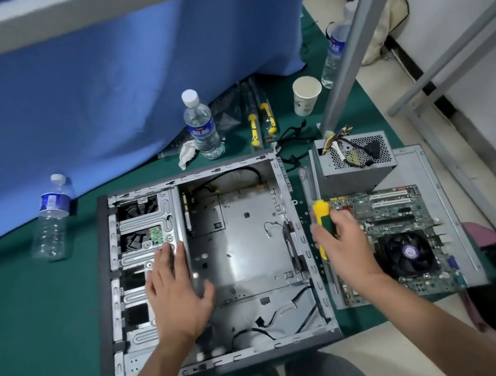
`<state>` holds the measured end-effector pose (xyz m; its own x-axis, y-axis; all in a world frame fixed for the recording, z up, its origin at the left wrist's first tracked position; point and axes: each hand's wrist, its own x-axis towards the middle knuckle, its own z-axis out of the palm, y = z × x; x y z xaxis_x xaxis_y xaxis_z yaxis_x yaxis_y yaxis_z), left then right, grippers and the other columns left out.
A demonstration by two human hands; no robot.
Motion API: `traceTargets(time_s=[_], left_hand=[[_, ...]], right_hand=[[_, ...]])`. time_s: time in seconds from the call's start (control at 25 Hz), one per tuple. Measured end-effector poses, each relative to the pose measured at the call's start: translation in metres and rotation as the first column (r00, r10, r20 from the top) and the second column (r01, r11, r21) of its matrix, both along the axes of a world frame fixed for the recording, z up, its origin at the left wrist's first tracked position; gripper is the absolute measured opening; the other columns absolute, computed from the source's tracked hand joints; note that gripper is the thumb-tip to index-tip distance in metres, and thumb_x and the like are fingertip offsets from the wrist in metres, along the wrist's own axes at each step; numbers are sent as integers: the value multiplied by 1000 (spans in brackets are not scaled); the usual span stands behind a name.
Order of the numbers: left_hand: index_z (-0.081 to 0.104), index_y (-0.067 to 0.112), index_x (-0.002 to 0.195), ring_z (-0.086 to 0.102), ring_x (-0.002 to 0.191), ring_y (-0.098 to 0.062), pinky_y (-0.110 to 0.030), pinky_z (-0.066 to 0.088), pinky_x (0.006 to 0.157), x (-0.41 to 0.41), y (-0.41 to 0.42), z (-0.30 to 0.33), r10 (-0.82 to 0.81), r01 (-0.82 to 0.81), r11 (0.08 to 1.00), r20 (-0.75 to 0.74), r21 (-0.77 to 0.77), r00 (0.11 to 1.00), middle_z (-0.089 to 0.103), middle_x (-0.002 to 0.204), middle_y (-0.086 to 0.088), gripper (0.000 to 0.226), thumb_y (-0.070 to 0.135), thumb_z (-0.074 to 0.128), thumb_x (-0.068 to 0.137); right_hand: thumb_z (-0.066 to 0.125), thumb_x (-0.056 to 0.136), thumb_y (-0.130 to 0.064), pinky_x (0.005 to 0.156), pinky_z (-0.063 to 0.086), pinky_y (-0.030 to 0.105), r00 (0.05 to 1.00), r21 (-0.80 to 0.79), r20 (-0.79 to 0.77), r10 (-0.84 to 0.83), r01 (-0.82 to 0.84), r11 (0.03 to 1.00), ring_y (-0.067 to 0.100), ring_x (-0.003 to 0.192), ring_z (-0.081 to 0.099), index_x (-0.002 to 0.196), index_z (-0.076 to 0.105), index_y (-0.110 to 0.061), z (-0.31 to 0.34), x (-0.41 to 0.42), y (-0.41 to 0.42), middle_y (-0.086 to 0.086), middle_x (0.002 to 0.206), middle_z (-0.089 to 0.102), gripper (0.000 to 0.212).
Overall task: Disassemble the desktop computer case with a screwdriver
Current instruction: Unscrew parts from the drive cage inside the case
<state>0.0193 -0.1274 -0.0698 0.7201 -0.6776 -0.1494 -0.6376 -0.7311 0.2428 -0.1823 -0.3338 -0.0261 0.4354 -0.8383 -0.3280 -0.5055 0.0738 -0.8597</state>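
We are kneeling over the open desktop computer case (238, 255), which is lying on its side on a green mat (32, 325), its interior tray mostly bare. Just right of the case, the removed side panel (434, 161) is carrying the motherboard (406, 226) and the grey power supply (352, 169). Our left hand (176, 296) is resting flat, fingers straight, on the case's drive cage (146, 219). Our right hand (340, 247) is gripping a yellow-and-green screwdriver (322, 211), shaft pointing away, beside the case's right edge. Beyond the case, water bottles (201, 126) are wearing blue labels too blurred to read, near a paper cup (306, 94).
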Motion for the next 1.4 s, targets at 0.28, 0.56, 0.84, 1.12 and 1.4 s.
traceTargets(time_s=[0.28,0.56,0.84,1.12,1.4], left_hand=[[26,34,151,26,139,-5,-32,20,115,-2,-5,34,-177,63,946,-342,-319,923,28,151,12,77,71,40,86],[52,28,80,50,53,-6,-16,33,49,62,-10,53,89,-263,894,-431,-363,898,52,58,8,19,36,62,93],[71,9,106,36,128,-22,-32,30,111,165,-5,33,192,-272,914,-271,-300,943,44,136,-8,26,30,64,93],[61,9,129,28,139,-18,-28,24,114,174,-8,11,153,-229,909,-233,-347,960,34,148,-5,41,22,64,91],[64,7,124,29,138,-21,-33,27,114,173,-10,11,158,-222,922,-215,-317,964,37,148,-8,39,21,65,88]], right_hand=[[74,85,-22,84,56,38,960,209,58,274,-280,937,19,83,69,98,64,-22,39,95,35,4,89,71,17],[53,98,-44,74,51,25,964,314,74,257,-267,911,7,79,64,84,72,-25,28,176,51,-2,88,73,30],[43,102,-45,105,40,45,997,546,-24,68,-44,837,25,132,44,145,39,-34,-19,238,46,-2,147,44,45],[35,106,-40,114,29,49,1000,639,0,-9,7,770,23,135,42,149,32,-37,-43,261,48,-5,150,44,44],[31,107,-35,109,26,32,996,398,-92,-18,53,916,19,142,31,152,29,-27,-46,242,30,-3,156,33,47]])
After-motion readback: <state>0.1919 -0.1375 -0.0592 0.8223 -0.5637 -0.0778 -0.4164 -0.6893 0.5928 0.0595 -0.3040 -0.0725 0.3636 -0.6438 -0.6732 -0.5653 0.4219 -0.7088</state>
